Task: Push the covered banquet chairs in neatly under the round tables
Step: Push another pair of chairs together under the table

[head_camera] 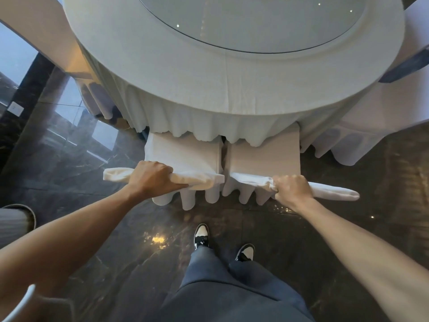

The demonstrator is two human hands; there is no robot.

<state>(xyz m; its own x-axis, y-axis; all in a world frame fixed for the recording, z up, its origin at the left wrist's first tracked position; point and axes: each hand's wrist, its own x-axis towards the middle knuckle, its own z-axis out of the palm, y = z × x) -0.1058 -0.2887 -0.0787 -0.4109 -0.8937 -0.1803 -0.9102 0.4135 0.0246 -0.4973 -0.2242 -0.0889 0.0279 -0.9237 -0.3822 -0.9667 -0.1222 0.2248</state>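
Two covered chairs side by side at near edge of round table (pixel 232 84), seats partly under the hanging tablecloth (pixel 209 122). Left chair (pixel 185 152) and right chair (pixel 264 156) nearly touching along inner edges, thin dark gap between. Both backrest tops point toward the person, near side

Left hand (pixel 151 180) clenched over top of left chair back, fingers wrapped round the bunched cover. Right hand (pixel 292 190) same on right chair back, fingers closed on the fabric; cover looks pulled and wrinkled under the grip. Both arms stretched forward, person standing just behind chairs, feet (pixel 202 235) on dark marble floor (pixel 116 240)

Step in hand: pushing both chairs in together, one per hand. Judged mid to late push, since front part of seats is already under the cloth hem but much of each seat shows

Next move likely needs an even forward shove on both backs so they stay parallel and level with each other, then let go. Watch the cloth hem bunching on seats, and covers slipping instead of the frames moving. More white-covered chairs at far left (pixel 99 98) and right (pixel 371 126) of table, state unclear
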